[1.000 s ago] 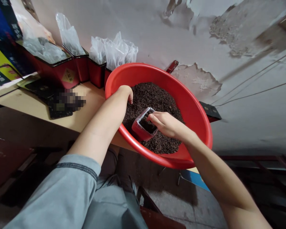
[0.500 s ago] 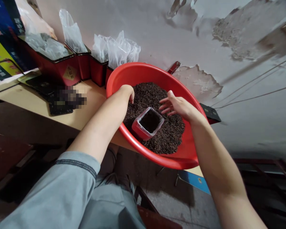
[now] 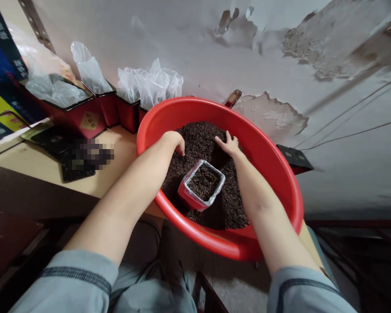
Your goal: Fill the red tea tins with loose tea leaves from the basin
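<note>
Farthest left, a printed banner (image 3: pixel 0 82). Next, flat black pieces (image 3: pixel 54 141) on the near side, partly blurred out, then red tins (image 3: pixel 109 108) in a row along the wall (image 3: pixel 195 48), with crumpled clear bags (image 3: pixel 156 82) sticking up from the tops. Beneath, a pale table (image 3: pixel 120 148), smooth-looking, with dim floor (image 3: pixel 224 278) below its near edge.

Toward the middle, a wide red tub (image 3: pixel 211 243), overhanging the near edge of the table; probably stiff plastic, heavy when this full, best taken by opposite sides of the rim. Inside, at the left, the left hand (image 3: pixel 177 142), fingers together and curled down toward the dark bits (image 3: pixel 198 134). Cannot tell whether closed on any. Bits likely dry, light, loose and easily crushed, better scooped than pinched.

Just right of that hand, on the near side, a red box (image 3: pixel 189 195) among the bits, open upward and filled with more of the same. Soft, slippery liner (image 3: pixel 219 191) folded over the rim; firmest hold probably low on both side walls. Farther and to the right, the right hand (image 3: pixel 228 143), fingers spread apart, over or in the bits, apparently holding nothing.

Beyond, peeling plaster (image 3: pixel 332 48), a dark tin (image 3: pixel 295 156) and thin wires (image 3: pixel 355 134).
</note>
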Motion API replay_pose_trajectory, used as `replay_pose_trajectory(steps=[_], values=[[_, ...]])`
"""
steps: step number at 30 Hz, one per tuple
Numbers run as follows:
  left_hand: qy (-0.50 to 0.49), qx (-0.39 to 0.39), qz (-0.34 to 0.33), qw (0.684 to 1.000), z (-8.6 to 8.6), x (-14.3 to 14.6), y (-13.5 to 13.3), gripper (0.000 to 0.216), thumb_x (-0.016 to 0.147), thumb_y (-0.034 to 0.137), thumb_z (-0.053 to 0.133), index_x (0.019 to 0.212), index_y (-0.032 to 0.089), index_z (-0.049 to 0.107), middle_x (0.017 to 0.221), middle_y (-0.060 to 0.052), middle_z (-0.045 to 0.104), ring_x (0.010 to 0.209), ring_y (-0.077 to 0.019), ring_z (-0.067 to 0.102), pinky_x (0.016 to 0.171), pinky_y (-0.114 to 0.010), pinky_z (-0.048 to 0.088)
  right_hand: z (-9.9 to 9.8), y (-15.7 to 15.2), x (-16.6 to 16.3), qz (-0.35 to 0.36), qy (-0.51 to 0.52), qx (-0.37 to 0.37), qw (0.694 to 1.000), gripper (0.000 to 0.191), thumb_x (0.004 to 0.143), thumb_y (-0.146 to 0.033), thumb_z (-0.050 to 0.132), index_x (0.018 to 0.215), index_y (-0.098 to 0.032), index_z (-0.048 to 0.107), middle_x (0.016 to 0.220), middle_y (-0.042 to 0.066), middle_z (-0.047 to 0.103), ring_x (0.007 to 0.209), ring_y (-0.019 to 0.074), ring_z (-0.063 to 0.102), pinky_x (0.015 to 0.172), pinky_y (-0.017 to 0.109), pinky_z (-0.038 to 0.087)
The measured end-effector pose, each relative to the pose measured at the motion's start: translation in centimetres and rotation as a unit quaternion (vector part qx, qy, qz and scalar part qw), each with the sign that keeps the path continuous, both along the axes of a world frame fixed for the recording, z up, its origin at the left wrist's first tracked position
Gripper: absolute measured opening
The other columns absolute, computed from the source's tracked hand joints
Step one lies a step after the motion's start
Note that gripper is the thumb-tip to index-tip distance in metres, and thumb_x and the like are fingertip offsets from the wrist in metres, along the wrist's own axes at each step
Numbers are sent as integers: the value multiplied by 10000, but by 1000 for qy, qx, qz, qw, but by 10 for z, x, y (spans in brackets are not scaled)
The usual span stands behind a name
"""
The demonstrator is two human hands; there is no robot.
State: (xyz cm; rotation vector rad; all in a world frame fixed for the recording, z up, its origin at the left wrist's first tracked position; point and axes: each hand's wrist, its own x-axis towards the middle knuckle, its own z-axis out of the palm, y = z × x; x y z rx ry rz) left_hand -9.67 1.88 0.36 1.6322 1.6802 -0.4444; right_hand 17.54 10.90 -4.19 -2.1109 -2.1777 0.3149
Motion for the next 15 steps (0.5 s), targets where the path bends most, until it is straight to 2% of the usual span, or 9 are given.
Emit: replay_pose_trajectory(steps=[2,6,11,15], values=[[0,6,-18,1000,2,6,0,450,954,394,704,1350,189,764,1251,-152,799,1166,-340,735,972,-385,584,-5,-3,-10,-29,36,16,999,987,912,-864,481,1714,-326,279,1771,203,205,1616,508,224,1218,770,281],[11,16,-50,999,2,17,0,502,962,400,700,1410,176,733,1341,-162,773,1172,-347,738,971,-394,586,-9,-10,-12,-7,44,52,998,811,941,-763,570,1572,-257,515,1649,212,413,1518,505,375,1209,704,355],[12,30,-106,994,7,21,-1,546,984,451,657,1455,178,698,1422,-142,737,1234,-327,710,965,-338,577,-9,-9,-9,15,22,36,999,748,951,-646,661,1557,-221,552,1607,201,481,1476,416,491,1246,539,385],[17,28,-109,993,12,19,-5,587,977,436,646,1501,172,666,1421,-146,737,1229,-339,712,1005,-368,571,-14,-11,-14,-8,21,49,999,719,958,-590,664,1549,-189,580,1575,213,521,1440,424,545,1216,524,429]])
